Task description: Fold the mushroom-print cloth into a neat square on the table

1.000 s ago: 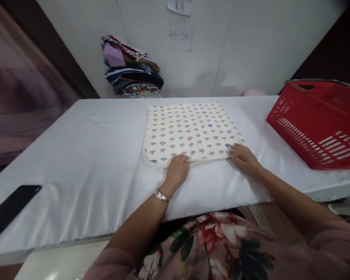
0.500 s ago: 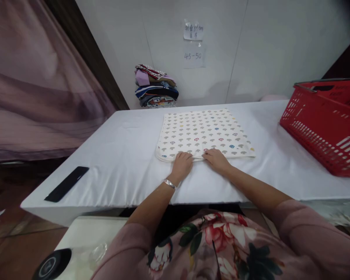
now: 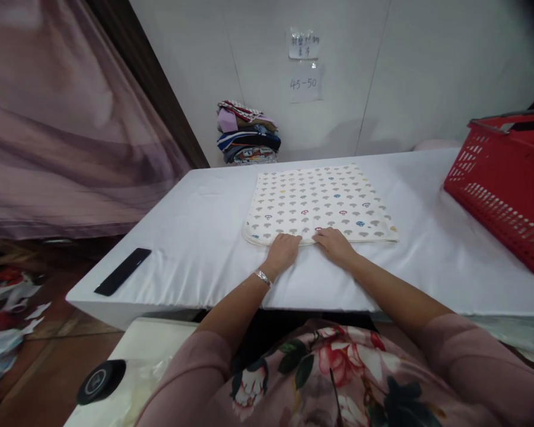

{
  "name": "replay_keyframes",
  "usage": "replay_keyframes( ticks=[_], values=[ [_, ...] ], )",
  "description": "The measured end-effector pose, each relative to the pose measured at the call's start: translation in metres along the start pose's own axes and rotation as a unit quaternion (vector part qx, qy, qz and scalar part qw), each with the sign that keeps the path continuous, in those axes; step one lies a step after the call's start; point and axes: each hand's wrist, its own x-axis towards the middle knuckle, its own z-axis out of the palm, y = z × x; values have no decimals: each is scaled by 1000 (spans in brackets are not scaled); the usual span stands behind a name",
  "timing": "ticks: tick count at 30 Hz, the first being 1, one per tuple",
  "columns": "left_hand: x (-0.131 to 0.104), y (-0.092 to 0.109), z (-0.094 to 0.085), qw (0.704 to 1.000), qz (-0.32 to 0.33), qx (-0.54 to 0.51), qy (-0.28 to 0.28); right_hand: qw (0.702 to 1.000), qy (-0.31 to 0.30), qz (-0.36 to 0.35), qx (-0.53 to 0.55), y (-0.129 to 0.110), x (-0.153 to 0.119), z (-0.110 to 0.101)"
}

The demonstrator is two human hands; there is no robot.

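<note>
Half-curled, pinch unclear, left hand and right hand touch likely soft cloth at its graspable near edge.

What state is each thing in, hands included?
Cloth: folded in layers, lying flat
Left hand: at cloth's near edge
Right hand: at same edge
Bracelet: worn
Fabrics: folded, piled up
Basket: upright, contents hidden
Black slab: lying flat
White cover: spread, creased along near side
Papers: stuck up
Curtain: hanging
</note>
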Motion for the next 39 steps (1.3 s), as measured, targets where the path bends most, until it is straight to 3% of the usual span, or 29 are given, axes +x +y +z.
replay_keyframes(
  ticks=[4,8,12,15,17,19,21,26,32,39],
  values=[
    [3,1,0,1000,11,-10,-8,1000,0,7,3,-3,1,-2],
    [3,-3,9,998,-9,-54,43,1000,-2,0,3,-2,-5,-10],
    [3,-8,17,991,-32,-105,81,1000,13,24,-9,27,-37,-29],
    [3,-8,16,990,-31,-114,77,993,73,93,-14,65,-78,-46],
    [3,-7,15,990,-32,-116,68,975,144,167,0,89,-104,-55],
    [4,-7,14,990,-36,-120,63,950,200,240,14,106,-123,-59],
    [4,-7,13,990,-40,-124,63,932,215,291,30,114,-133,-59],
    [4,-8,15,988,-46,-131,70,924,165,342,43,108,-122,-54],
    [4,-7,16,987,-44,-134,78,911,152,382,11,110,-107,-66],
    [6,-5,13,993,-37,-106,44,930,62,356,-65,116,-113,-69]
  ],
)
